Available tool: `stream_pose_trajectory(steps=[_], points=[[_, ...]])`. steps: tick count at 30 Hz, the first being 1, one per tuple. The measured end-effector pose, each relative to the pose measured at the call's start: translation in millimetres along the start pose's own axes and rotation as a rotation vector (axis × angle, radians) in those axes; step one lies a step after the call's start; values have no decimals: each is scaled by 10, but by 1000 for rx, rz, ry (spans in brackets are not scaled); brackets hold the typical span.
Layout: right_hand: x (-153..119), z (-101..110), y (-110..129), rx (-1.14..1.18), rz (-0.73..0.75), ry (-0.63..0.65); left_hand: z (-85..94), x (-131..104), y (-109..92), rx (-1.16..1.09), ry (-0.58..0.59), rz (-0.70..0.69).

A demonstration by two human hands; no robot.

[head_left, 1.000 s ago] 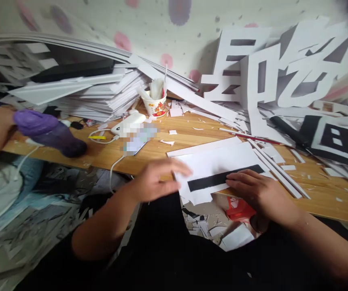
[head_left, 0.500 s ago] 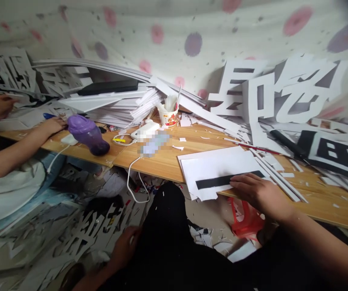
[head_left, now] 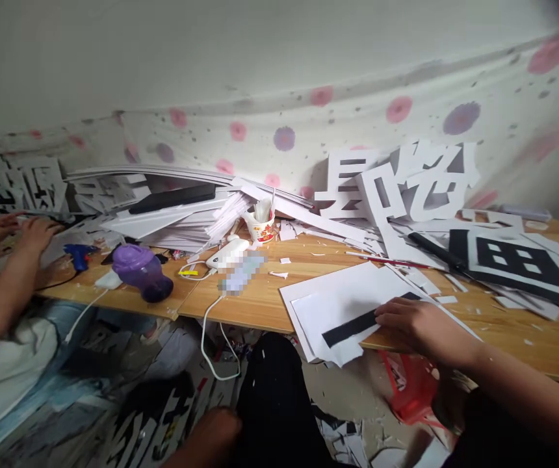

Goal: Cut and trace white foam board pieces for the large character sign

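Note:
My right hand (head_left: 420, 328) is on the white sheets near the table's front edge. Its fingers are bent together over a long black strip (head_left: 350, 328); the fingertips' undersides are hidden. The strip lies aslant on a white sheet (head_left: 311, 315) with a ragged front edge, which rests on a larger white board (head_left: 357, 276). Both overhang the table edge. Below the table, beside my black-clad knee, my left hand (head_left: 218, 435) is smeared by motion, so its fingers cannot be made out.
A purple bottle (head_left: 140, 273), white charger (head_left: 228, 253) and paper cup (head_left: 261, 227) stand on the table (head_left: 250, 309). Cut-out white characters (head_left: 387, 195) lean behind. A black board (head_left: 508, 260) lies right. At left, another person's hands (head_left: 26, 234) work near a blue glue gun (head_left: 79, 257).
My view has tilted up. The black strip and upper sheet have turned, their left ends nearer me, with my right hand on them. The other person's hand has left the glue gun.

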State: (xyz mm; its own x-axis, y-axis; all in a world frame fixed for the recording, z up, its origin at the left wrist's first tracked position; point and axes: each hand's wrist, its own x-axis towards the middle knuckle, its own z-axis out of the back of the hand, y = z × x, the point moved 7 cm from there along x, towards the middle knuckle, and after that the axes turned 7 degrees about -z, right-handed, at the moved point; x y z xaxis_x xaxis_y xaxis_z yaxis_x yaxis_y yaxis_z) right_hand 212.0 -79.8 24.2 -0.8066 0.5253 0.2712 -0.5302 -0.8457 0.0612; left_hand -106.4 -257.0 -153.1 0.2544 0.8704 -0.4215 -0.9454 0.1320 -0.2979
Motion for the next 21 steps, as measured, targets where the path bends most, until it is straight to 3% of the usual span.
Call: stream_pose_trajectory(steps=[3, 6, 11, 14, 17, 21], points=[[-92, -67, -47, 6, 16, -15, -11, 169, -195, 7, 25, -25], [-123, -129, -54, 24, 35, -34, 201, 207, -435, -31, -52, -129], [-51, -182, -45, -2, 39, -32, 1235, 104, -834, -33, -706, -406], [-16, -190, -42, 0, 43, -7, 1834, 240, -1017, -5, -896, -526], [-15, -181, -47, -7, 36, -15, 2249, 668, -1192, -14, -811, -613], [-15, -202, -56, -3, 23, -34, 2489, 1370, -1499, 66, -539, -756]])
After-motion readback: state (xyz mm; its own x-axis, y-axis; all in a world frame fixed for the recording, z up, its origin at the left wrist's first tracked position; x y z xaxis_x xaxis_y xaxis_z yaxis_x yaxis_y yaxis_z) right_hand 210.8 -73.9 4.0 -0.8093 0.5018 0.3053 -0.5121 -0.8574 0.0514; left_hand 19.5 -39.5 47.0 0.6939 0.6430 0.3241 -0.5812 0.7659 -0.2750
